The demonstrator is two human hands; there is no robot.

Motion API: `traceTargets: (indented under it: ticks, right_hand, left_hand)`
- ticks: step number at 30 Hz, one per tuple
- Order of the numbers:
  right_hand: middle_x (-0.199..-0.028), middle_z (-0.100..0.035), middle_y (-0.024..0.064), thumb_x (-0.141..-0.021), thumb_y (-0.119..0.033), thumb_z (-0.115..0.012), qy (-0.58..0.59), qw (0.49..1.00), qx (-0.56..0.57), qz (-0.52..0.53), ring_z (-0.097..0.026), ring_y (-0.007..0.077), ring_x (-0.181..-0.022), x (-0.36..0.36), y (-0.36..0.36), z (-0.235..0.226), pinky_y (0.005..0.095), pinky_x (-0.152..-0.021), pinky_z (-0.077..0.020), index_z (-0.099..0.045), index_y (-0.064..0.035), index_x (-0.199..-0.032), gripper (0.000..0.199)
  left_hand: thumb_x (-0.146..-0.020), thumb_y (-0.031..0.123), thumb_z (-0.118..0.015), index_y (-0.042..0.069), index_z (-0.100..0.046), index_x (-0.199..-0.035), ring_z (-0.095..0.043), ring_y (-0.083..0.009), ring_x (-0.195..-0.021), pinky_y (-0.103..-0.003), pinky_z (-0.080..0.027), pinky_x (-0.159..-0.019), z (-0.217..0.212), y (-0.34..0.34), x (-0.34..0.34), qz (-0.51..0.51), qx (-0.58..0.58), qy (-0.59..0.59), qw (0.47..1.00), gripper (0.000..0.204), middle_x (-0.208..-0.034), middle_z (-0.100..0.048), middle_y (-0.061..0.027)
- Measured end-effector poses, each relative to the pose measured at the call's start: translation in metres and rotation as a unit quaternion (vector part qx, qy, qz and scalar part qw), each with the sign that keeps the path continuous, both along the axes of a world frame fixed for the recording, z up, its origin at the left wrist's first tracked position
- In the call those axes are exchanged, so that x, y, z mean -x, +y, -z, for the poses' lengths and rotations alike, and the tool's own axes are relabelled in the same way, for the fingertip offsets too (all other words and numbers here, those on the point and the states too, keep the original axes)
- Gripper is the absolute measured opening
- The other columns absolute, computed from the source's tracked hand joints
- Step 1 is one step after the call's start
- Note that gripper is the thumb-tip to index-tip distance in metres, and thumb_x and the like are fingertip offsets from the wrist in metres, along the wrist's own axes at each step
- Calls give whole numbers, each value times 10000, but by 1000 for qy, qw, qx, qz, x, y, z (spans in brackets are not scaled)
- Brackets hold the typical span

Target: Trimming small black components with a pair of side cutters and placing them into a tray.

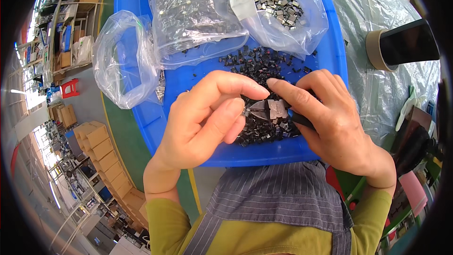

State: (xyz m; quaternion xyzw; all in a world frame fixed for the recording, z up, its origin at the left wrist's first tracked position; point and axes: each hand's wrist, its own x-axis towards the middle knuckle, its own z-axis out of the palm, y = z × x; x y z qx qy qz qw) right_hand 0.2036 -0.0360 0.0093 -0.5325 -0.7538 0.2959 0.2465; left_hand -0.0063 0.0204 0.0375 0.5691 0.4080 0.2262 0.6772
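My right hand (330, 118) is closed around a pair of nippers (277, 109) with dark, partly blue handles. Their jaws point left toward my left hand (203, 118). Its thumb is pressed to the curled fingers, pinching a small silvery metal part (246, 112) at the nipper tips; the index finger arches above. Whether the jaws touch the part, I cannot tell. Under both hands a pile of small black pieces (264, 63) lies in a blue tray (283, 151).
A clear bag of small parts (193, 14) lies at the tray's far side, beside an open bag of shiny square pieces (309, 28). Another clear bag (113, 61) hangs over the left rim. On the plastic-covered table, a dark-screened device (410, 42) leans on a tape roll (375, 49).
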Motion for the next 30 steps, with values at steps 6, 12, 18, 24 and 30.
traceTargets:
  ticks: [6,12,18,24,30]
  right_hand:
    - [-881,-502,78,-569,69,-667,-80,991,-103,11,-513,268,-812,0,0,4,380,-721,-404,-603,-102,-1198,655]
    - [-886,-509,75,-563,78,-659,-98,989,-102,48,-515,267,-814,3,0,0,378,-712,-400,-604,-90,-1185,647]
    - [-857,-496,41,-539,-25,-697,-67,989,-102,79,-492,240,-792,14,-2,15,358,-691,-363,-592,-99,-1164,638]
    - [-859,-499,35,-571,-33,-678,-70,985,-126,97,-492,228,-786,18,-1,21,360,-691,-362,-593,-104,-1167,606]
    - [-886,-511,81,-544,97,-634,-63,988,-118,82,-502,262,-805,15,1,20,374,-732,-372,-568,-61,-1203,682]
  left_hand:
    - [-947,108,-452,-45,-573,-1030,-433,-28,-503,-166,-310,-452,3,-1,2,-3,-44,18,999,211,-722,-563,-28]
    - [-984,186,-432,-36,-560,-1016,-438,-39,-403,-158,-308,-381,3,-2,-1,-53,-15,23,998,259,-623,-593,-74]
    - [-986,185,-404,-21,-476,-1104,-504,-76,-398,-169,-307,-369,8,-8,-4,-77,-7,-29,997,248,-731,-651,-173]
    - [-972,165,-410,-18,-440,-1123,-516,-90,-401,-171,-310,-374,7,-8,-4,-75,44,-38,995,240,-746,-651,-194]
    - [-974,176,-417,-21,-457,-1107,-508,-81,-411,-173,-318,-389,8,-9,-6,-78,17,-18,997,241,-718,-646,-169]
